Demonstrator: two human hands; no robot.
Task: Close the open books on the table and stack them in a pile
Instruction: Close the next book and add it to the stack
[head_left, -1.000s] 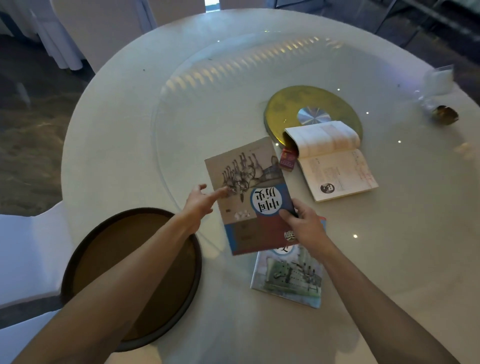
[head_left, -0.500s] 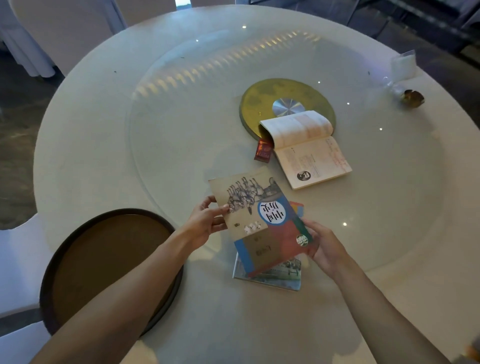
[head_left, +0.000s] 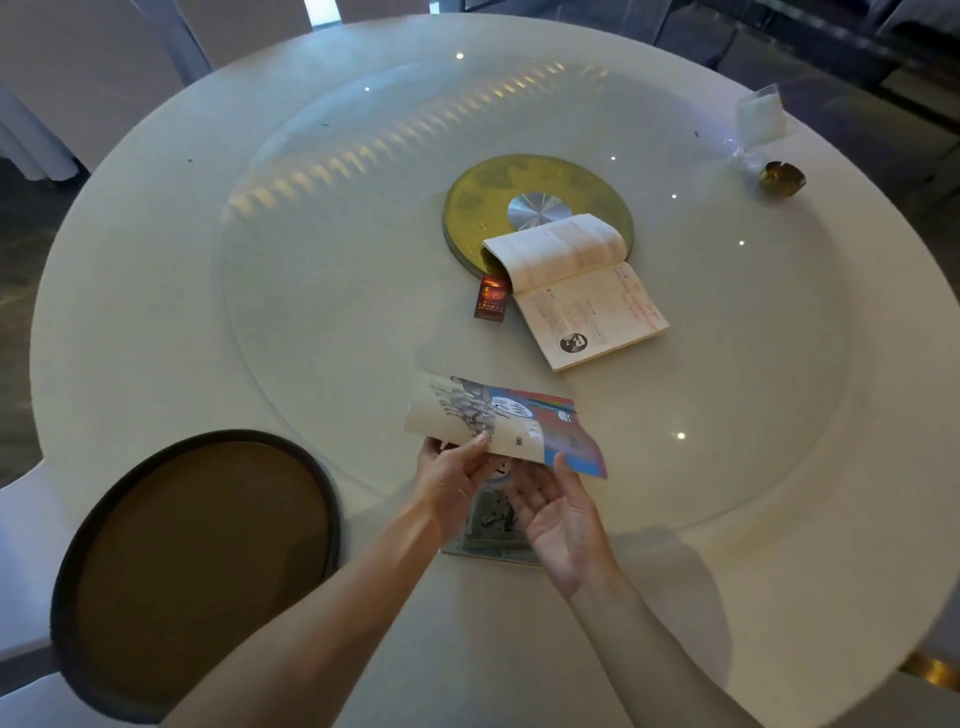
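Observation:
A closed book with a beige, blue and red cover (head_left: 506, 423) is lifted and tilted above the near part of the round white table (head_left: 156, 270). My left hand (head_left: 452, 473) pinches its near left edge. My right hand (head_left: 558, 512) is palm up under its near right edge, thumb against the cover. Beneath both hands a second closed book with a greenish cover (head_left: 491, 530) lies flat, mostly hidden. Farther back an open book (head_left: 576, 288) lies with its pages up, its far half curled over the gold disc (head_left: 483, 208).
A small red packet (head_left: 491, 298) lies left of the open book. A dark round tray (head_left: 197, 566) sits at the near left edge. A glass turntable (head_left: 322, 249) covers the middle. A clear holder (head_left: 761, 115) and a small brass object (head_left: 782, 178) stand far right.
The beige and blue book has been drawn nearer and tipped up over the greenish book. My right hand moved from its far side to underneath its near edge.

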